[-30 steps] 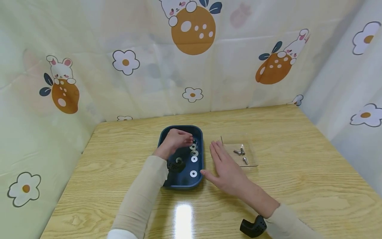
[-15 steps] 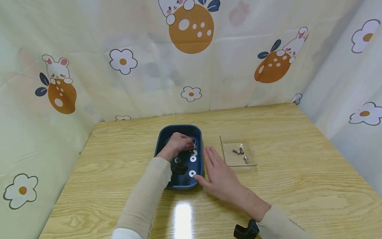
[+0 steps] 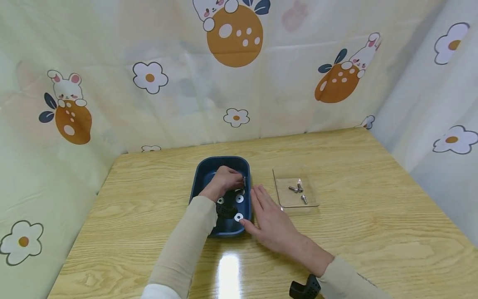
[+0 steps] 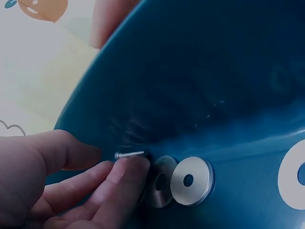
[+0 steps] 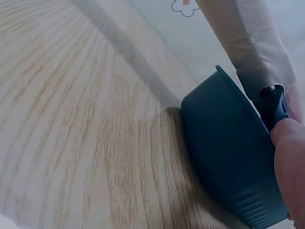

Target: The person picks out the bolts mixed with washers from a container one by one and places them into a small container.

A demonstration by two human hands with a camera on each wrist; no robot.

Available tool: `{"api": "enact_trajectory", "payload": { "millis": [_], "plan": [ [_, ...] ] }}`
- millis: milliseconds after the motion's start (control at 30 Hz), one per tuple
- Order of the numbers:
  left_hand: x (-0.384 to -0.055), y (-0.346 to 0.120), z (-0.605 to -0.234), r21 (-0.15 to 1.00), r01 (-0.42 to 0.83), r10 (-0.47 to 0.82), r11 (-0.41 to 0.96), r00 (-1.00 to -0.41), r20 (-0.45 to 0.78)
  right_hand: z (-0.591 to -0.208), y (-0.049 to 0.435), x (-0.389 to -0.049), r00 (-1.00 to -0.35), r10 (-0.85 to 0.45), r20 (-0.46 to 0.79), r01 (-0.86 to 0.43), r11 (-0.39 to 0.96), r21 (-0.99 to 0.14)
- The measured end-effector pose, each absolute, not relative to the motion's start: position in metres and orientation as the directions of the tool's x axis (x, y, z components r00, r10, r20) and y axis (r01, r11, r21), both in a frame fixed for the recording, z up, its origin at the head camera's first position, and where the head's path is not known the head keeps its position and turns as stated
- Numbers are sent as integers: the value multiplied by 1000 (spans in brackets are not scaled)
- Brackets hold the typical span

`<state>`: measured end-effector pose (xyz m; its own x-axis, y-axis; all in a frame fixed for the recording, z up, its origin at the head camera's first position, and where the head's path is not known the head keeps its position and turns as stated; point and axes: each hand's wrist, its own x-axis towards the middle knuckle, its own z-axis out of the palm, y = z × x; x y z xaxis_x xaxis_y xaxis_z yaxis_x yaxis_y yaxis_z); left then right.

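Note:
My left hand reaches inside a dark blue tray. In the left wrist view, a fingertip of the left hand touches a small metal screw by the tray wall, while the thumb stays apart from it. Beside those fingers lie a tilted metal washer and a small stack of washers. Another washer is near the tray's front right. My right hand lies along the tray's right side with straight fingers, its thumb over the rim.
Right of the tray sits a clear plastic dish with three screws in it. All stand on a wooden table. A patterned curtain closes off the back and sides.
My left hand has lowered into the tray and shifted slightly right, toward its right wall. The right hand has moved left against the tray, its thumb now over the rim.

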<state>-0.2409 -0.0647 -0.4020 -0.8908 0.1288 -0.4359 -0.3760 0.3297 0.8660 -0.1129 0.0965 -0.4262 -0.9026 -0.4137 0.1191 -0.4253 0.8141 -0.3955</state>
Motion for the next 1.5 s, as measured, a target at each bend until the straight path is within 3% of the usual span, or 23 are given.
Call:
{"api": "enact_trajectory", "payload": {
  "millis": [833, 1500],
  "plan": [
    [-242, -57, -410, 848, -332, 84, 413, -914, -398, -426, 97, -112, -891, -435, 133, -451, 811, -372],
    [-238, -65, -411, 882, -369, 126, 293, -900, -418, -427, 99, -114, -897, -429, 108, -436, 815, -382]
  ]
}}
